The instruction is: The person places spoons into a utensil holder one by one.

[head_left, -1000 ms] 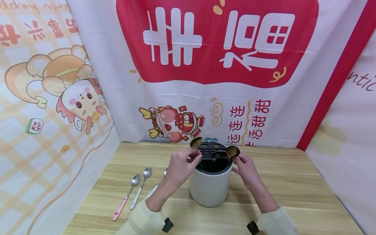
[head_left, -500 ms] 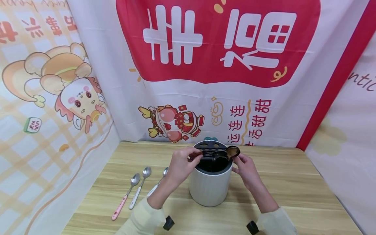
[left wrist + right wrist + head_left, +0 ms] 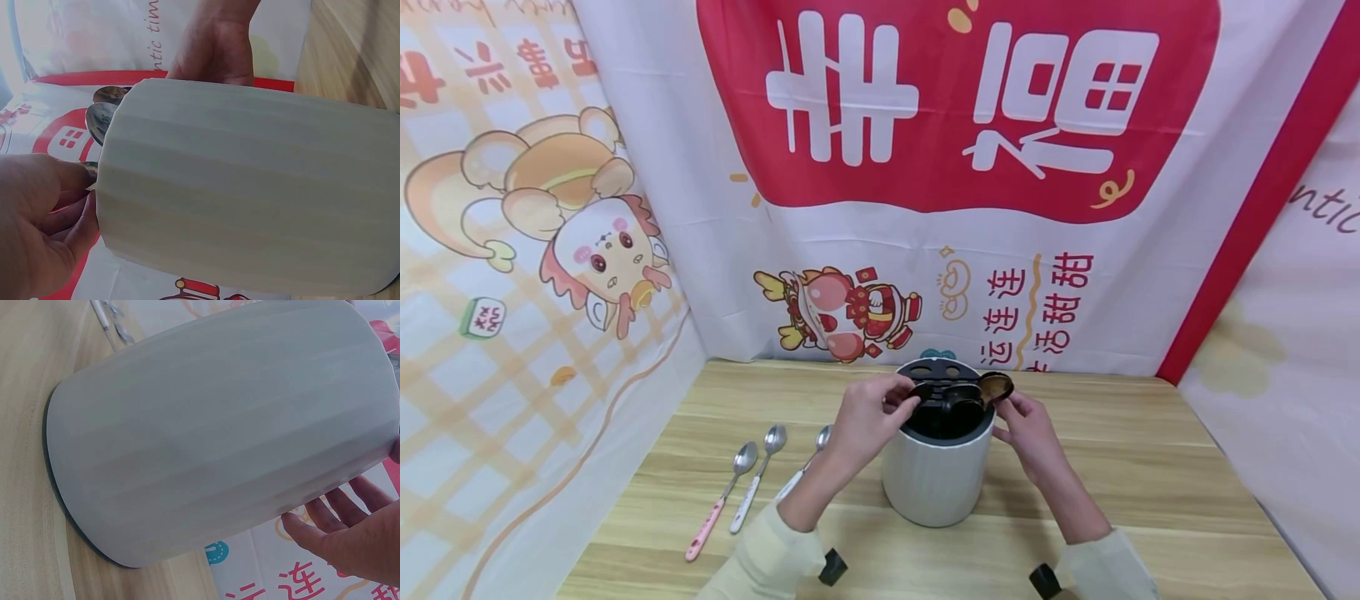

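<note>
A white ribbed utensil holder (image 3: 934, 483) with a black slotted insert (image 3: 936, 372) stands upright on the table. My left hand (image 3: 871, 417) is at its left rim and pinches a spoon (image 3: 922, 390), whose bowl is partly hidden by the fingers. In the left wrist view only a sliver of that spoon shows between the fingertips. Two other spoons stand in the holder, a dark-looking one (image 3: 962, 393) and a brownish one (image 3: 997, 387) leaning right. My right hand (image 3: 356, 531) grips the holder's right side, fingers along the wall and a fingertip near the rim.
Left of the holder, a pink-handled spoon (image 3: 706, 529), a white-handled spoon (image 3: 747, 504) and another white-handled spoon (image 3: 793, 482), partly behind the left forearm, lie on the wooden table (image 3: 1112, 467). Printed cloth (image 3: 865, 233) hangs behind the table.
The spoon in my left hand has swung right and down; its bowl stood above the fingers and now sits low over the holder's opening. My right hand stays in place.
</note>
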`<action>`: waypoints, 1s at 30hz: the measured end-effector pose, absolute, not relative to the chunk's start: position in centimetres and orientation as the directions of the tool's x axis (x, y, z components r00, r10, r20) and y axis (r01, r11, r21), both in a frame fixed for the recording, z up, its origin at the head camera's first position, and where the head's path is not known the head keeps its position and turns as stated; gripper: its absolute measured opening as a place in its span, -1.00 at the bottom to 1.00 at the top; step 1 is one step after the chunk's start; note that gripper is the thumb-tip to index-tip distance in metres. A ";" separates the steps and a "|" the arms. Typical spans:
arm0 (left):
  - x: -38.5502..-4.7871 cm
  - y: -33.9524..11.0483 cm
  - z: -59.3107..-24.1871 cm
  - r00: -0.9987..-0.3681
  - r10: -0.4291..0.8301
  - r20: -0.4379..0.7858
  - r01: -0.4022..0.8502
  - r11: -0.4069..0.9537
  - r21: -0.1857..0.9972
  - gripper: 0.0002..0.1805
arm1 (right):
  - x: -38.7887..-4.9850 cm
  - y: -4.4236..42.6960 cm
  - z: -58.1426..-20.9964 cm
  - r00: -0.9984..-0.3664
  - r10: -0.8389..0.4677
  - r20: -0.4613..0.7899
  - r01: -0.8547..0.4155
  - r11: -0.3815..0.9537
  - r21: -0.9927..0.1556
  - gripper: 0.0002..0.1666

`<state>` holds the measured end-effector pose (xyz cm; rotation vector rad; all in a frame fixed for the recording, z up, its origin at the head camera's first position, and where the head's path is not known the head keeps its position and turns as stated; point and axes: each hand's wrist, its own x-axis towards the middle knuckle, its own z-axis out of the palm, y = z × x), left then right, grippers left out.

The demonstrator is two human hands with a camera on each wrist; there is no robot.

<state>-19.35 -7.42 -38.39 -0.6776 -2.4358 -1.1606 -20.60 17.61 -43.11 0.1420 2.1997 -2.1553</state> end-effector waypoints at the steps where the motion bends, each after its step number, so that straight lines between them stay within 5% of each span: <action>1: -19.3 -7.5 -38.4 -0.824 0.265 0.502 0.557 0.542 0.629 -0.79 | -20.6 17.6 -43.1 -0.994 0.025 -0.105 0.105 0.017 -0.994 -0.55; 15: -17.9 -11.0 -38.1 -0.854 0.192 0.484 0.500 0.560 0.661 -0.78 | -20.5 17.7 -43.0 -0.995 0.009 -0.104 0.104 0.020 -0.994 -0.50; 30: -17.2 -16.2 -41.4 -0.901 0.114 0.418 0.389 0.638 0.664 -0.86 | -20.6 17.7 -43.2 -0.996 0.017 -0.090 0.090 0.016 -0.996 -0.51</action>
